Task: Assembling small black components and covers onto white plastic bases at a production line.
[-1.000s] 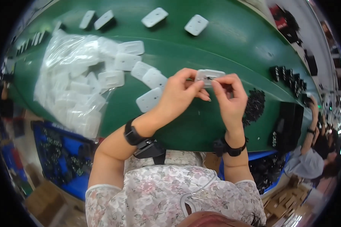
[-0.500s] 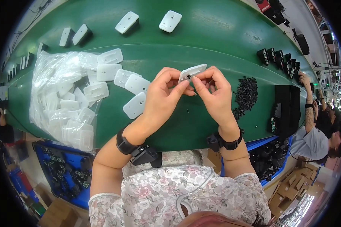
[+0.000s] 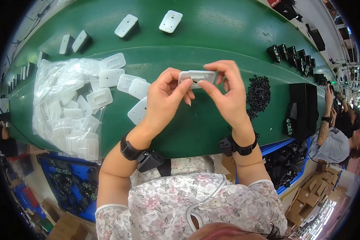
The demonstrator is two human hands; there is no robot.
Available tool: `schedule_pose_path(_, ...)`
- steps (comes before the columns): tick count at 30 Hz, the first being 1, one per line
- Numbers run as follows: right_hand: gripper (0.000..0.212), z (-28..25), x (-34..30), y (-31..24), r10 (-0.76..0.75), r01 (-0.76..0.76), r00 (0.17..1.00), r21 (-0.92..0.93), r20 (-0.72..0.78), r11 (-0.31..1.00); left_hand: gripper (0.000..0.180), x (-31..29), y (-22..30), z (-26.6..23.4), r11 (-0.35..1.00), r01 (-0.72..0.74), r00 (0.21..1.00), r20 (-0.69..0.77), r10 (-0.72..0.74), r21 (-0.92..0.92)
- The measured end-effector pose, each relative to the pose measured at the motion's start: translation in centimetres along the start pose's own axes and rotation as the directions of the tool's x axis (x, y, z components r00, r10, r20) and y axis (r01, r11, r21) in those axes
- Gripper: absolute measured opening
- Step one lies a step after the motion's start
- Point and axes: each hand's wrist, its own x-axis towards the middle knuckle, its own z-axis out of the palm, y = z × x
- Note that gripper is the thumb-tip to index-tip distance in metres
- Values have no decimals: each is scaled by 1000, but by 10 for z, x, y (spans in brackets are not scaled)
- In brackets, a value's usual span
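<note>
A white plastic cover [image 3: 206, 75] is tilted up above the green table, its recessed side toward me. My left hand [image 3: 164, 94] pinches its left end between thumb and fingers. A tiny black piece [image 3: 195, 81] shows in the recess beside the left thumb. At the other end, my right hand [image 3: 230, 90] has thumb and index finger apart; the thumb tip is by the cover's lower edge and the index finger is blurred. Right of that hand lies a heap of small black parts [image 3: 259, 94]. More white covers [image 3: 112, 78] lie left of my left hand.
A clear plastic bag [image 3: 54, 78] of white covers lies on the table [image 3: 212, 136] at left. White-topped black housings [image 3: 127, 26] stand along the far side. Black units [image 3: 283, 52] and a black box [image 3: 304, 108] are at right. Blue trays [image 3: 88, 210] flank me. A co-worker's arm [image 3: 327, 108] is far right.
The white cover has turned to show more of its recessed side and shifted slightly left. My right index finger has come away from it and lifted. The view has shifted a little.
</note>
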Motion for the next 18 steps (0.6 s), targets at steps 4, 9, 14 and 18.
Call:
schedule_pose_path(4, 18, 1, -6, 7, 253, -281, 957, 225, 145, 933, 8, 1, -6, 4, 998, -46, 999, 27, 45, 51)
schedule_pose_path(9, 20, 1, -3, 4, 146, -150, 984, 25, 103, 988, 12, -1, -6, -2, 991, 51, 997, 58, -59, 122)
schedule_pose_path(14, 27, -4, 4, 20, 288, -315, 936, 120, 204, 941, 15, 7, -7, -2, 997, 54, 999, -3, -54, 46)
schedule_pose_path(18, 35, -42, 35, 48, 85, -91, 996, -195, -39, 977, 13, 17, -16, -24, 962, 76, 993, -105, -50, 261)
